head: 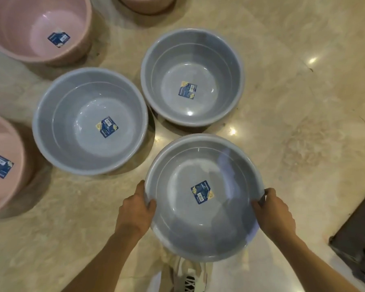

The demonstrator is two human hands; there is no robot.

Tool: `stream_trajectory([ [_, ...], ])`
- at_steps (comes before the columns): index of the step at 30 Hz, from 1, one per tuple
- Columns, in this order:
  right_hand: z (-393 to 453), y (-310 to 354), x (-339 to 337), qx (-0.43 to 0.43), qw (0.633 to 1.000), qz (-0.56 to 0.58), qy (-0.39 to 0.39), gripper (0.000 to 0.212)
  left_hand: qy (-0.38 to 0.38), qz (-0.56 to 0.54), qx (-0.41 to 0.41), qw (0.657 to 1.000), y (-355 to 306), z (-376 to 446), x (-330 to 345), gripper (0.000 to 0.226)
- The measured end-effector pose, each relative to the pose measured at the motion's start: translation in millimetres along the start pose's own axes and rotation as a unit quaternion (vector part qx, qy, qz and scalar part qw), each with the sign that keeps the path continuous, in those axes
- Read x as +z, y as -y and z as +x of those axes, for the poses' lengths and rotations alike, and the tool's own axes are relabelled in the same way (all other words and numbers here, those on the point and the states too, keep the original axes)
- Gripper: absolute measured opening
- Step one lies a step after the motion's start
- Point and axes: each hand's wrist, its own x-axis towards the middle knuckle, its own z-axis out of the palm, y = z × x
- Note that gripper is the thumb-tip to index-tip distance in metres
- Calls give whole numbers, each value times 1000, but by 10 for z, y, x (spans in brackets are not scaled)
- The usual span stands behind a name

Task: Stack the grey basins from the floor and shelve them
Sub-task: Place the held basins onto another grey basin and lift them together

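Note:
Three grey basins show, each with a blue label inside. The nearest grey basin (204,228) is held above the floor over my shoe. My left hand (135,209) grips its left rim and my right hand (272,211) grips its right rim. A second rim edge shows along its upper left, so another basin may be nested under it. Two more grey basins stand apart on the floor: one at centre left (72,123) and one further back in the middle (219,76).
Pink basins stand on the beige marble floor (303,123): one at the top left (19,24), one at the left edge (0,144), part of one at the top (148,5). A dark low base (356,232) with a red item lies at the lower right.

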Motion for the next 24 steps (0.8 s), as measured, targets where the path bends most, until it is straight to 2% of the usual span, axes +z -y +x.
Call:
stream_trajectory([
  [4, -83, 54, -85, 5, 1000, -3, 8, 52, 2, 12, -37, 999, -35, -14, -54, 71],
  [6, -209, 134, -224, -2, 1000, -1, 11, 58, 0, 9, -53, 999, -76, -90, -210, 73],
  [10, -530, 483, -608, -39, 999, -2, 33, 54, -5, -10, -77, 997, -143, -255, -792, 70],
  [15, -958, 1378, -930, -99, 994, 27, 46, 51, -36, -9, -88, 995, -30, -247, -1869, 67],
  [18, -1121, 2036, -842, -136, 988, 52, 41, 50, -73, 23, -81, 994, 170, 6, -2518, 56],
  [21, -1099, 2658, -568, -121, 990, 53, 57, 51, -77, 37, -65, 994, 402, 474, -2989, 38],
  [24, -938, 3129, -156, -83, 992, 67, 64, 54, -67, 82, -54, 993, 603, 1073, -3218, 45],
])
